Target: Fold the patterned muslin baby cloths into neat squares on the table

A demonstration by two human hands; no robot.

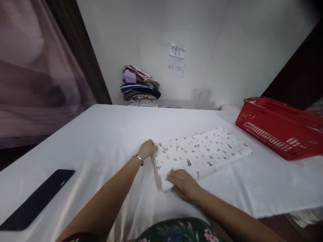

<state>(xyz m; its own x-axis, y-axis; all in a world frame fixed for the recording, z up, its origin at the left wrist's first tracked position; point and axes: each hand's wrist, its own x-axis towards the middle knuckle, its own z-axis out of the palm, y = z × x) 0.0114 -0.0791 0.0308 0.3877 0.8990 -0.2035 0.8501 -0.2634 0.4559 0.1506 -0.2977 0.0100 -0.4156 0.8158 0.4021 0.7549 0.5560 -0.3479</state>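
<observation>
A white cloth (202,151) with small grey and tan printed figures lies folded in a long strip on the white-covered table. My left hand (147,149), with a bracelet at the wrist, is closed on the cloth's far left corner. At the near left corner, my right hand (185,186) has its fingers over the top of the cloth and its thumb down by the near edge. Along the left end, between both hands, a pinkish layer shows at the fold.
A red plastic basket (277,127) stands at the table's right side. To the left lies a long dark flat object (37,198). Folded fabrics (141,84) are stacked against the back wall, near paper labels (177,51). A draped mauve cloth (37,67) hangs at left.
</observation>
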